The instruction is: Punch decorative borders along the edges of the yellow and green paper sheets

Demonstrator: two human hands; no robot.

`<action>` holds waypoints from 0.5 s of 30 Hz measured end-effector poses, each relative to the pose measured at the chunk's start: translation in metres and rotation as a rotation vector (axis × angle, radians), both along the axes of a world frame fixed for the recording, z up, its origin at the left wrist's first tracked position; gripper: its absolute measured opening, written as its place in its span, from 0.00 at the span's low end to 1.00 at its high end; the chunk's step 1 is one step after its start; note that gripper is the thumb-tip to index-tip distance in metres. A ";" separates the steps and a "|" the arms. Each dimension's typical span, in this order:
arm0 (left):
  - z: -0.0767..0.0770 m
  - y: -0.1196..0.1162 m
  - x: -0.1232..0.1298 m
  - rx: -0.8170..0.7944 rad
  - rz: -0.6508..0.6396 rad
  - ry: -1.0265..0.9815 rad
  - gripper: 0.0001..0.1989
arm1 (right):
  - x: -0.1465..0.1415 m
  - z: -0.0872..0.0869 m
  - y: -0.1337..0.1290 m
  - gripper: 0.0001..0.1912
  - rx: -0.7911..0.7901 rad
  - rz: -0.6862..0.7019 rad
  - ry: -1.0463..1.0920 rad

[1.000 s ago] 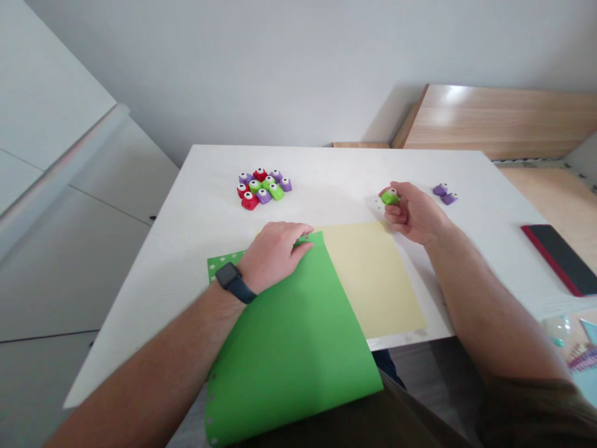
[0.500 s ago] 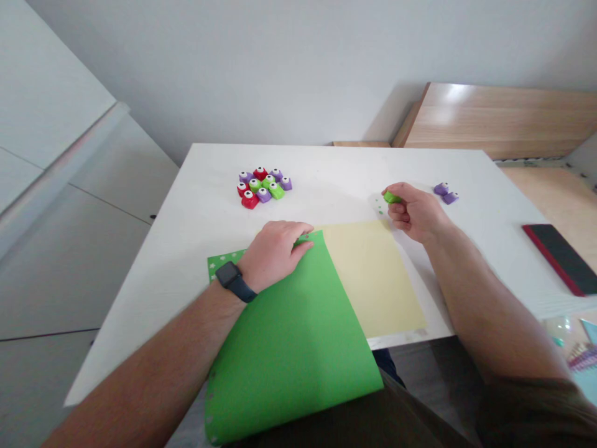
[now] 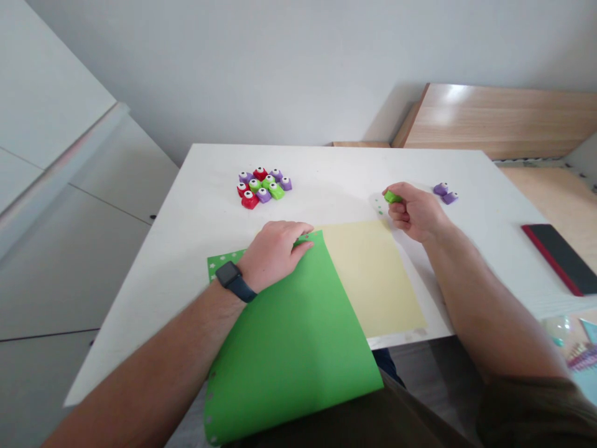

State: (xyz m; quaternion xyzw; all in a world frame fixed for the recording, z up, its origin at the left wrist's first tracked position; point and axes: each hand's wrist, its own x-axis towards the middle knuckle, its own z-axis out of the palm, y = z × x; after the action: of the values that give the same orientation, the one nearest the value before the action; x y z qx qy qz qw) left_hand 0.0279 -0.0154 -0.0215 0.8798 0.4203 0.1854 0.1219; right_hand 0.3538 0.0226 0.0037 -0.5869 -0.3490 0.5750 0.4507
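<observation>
My left hand (image 3: 280, 252), a dark watch on its wrist, lies at the far edge of a green paper sheet (image 3: 293, 348). Its thumb is on top and its fingers are at the edge, holding the sheet. Small punched shapes line the sheet's far and left edges; its near part curls over the table front. Beneath it, partly covered, is a pale yellow sheet (image 3: 377, 280). My right hand (image 3: 415, 211) is closed around a small green craft punch (image 3: 392, 197), just above the table beyond the yellow sheet's right corner. Small green cutouts (image 3: 379, 210) lie beside it.
Several red, green and purple craft punches (image 3: 263, 186) are grouped at the back left of the white table (image 3: 336, 180). Two purple punches (image 3: 445, 193) sit beyond my right hand. A black and red flat object (image 3: 562, 258) lies at the right edge.
</observation>
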 end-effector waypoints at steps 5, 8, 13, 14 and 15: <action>-0.001 0.000 0.000 0.002 0.000 0.001 0.12 | 0.002 0.005 0.000 0.12 -0.048 -0.009 0.095; -0.001 0.000 0.000 0.002 0.000 -0.001 0.12 | 0.002 0.007 0.000 0.12 -0.048 0.005 0.106; -0.001 0.000 0.000 0.002 0.005 0.006 0.12 | 0.001 0.008 -0.002 0.14 -0.033 0.033 0.126; -0.001 0.000 0.000 0.001 0.005 0.007 0.12 | 0.001 0.009 -0.002 0.14 -0.030 0.045 0.139; -0.001 0.000 0.000 0.001 0.007 0.008 0.12 | 0.000 0.009 -0.002 0.15 -0.030 0.060 0.152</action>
State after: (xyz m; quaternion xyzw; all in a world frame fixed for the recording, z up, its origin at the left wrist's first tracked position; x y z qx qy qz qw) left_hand 0.0281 -0.0156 -0.0222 0.8792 0.4237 0.1824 0.1191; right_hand 0.3541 0.0203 0.0129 -0.5374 -0.3226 0.6362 0.4498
